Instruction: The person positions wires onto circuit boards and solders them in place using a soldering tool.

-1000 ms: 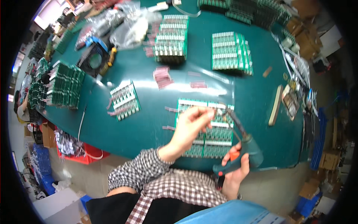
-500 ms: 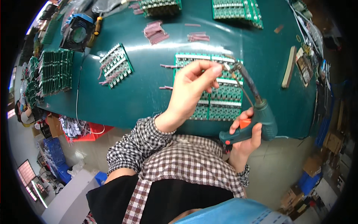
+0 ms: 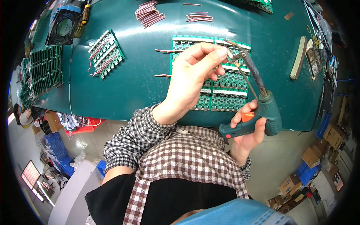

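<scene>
Soldering gun, teal body with an orange trigger and a long dark tip, sits closest in, gripped tight in the right hand, forefinger on the trigger. Its tip angles up to the left hand, whose fingers are pinched together right at it, probably on a thin wire, too small to tell. Under both is a panel of green circuit boards on the green bench, with red wire bundles further back.

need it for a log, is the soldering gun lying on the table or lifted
Lifted: the right hand grips the soldering gun above the circuit boards.
</scene>
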Demonstrator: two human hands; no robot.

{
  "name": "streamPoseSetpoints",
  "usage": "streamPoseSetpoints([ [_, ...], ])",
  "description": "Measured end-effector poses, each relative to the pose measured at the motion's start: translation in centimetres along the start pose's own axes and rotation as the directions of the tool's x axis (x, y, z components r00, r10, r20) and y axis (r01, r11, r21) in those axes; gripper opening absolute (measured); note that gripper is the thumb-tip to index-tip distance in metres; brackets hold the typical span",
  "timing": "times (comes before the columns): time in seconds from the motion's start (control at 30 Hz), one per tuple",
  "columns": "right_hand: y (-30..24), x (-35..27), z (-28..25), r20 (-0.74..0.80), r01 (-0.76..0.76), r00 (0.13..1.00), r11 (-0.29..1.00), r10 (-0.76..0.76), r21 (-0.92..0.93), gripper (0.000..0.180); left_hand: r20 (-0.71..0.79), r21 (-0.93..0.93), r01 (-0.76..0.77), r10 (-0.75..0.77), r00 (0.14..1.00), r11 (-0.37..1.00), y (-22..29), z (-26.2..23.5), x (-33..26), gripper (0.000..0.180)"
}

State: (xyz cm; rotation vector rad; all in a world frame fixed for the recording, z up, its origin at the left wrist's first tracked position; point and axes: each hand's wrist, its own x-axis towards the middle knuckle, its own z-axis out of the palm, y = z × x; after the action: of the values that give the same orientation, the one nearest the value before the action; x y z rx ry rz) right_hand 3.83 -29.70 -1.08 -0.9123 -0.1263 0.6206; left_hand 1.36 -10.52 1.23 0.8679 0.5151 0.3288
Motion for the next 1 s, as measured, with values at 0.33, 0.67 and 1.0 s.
streamPoseSetpoints([
  [0.33,-1.6,1.1,-0.9,-0.044,0.03,0.999,0.997,-0.027,0.074,0.046,0.058,0.091,0.046,-0.052,0.997,0.995,-0.2,1.4,1.6,0.022],
  [0.67,-9.5,-0.5,-8.2,-0.315,0.346,0.891,0.938,-0.327,0.004,0.035,0.088,0.387,-0.049,0.016,0.996,0.921,0.7,1.3,-0.9,0.012],
  [1.0,-10.9,0.6,-8.7,-0.465,0.347,0.697,0.824,-0.546,-0.448,0.025,0.189,0.373,-0.078,0.007,0.982,0.925,-0.3,0.2,-2.0,0.012],
])
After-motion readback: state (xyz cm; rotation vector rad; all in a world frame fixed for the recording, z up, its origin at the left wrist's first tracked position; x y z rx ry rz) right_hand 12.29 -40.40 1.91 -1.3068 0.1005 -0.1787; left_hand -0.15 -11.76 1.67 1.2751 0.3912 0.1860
